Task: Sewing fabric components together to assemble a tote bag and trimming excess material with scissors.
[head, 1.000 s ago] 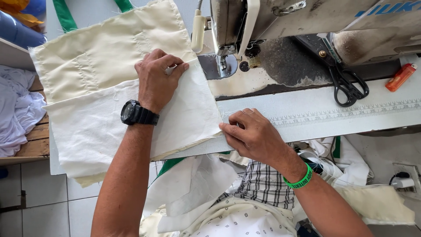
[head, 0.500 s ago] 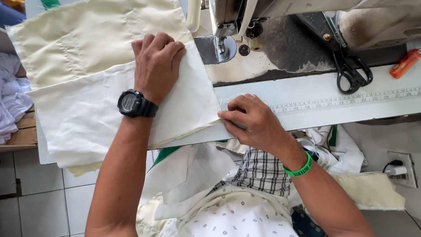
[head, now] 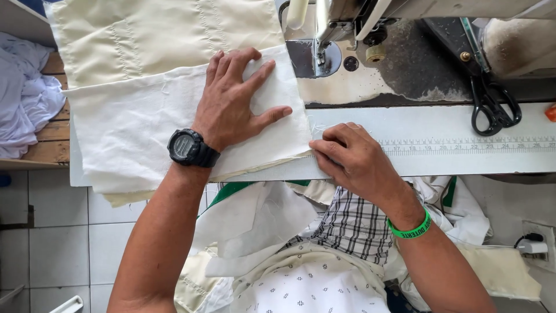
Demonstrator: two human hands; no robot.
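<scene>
Cream fabric (head: 145,127) under left hand (head: 234,101)

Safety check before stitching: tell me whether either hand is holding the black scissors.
No: the scissors lie untouched on the machine bed, while the left hand presses the cream fabric and the right hand pinches its edge.

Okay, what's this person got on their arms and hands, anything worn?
Both forearms are bare, with no sleeves and no gloves in view. The left hand has a chunky black digital watch strapped at the wrist. The right hand has a thin bright green rubber wristband with dark lettering. No rings can be seen on either hand.
</scene>
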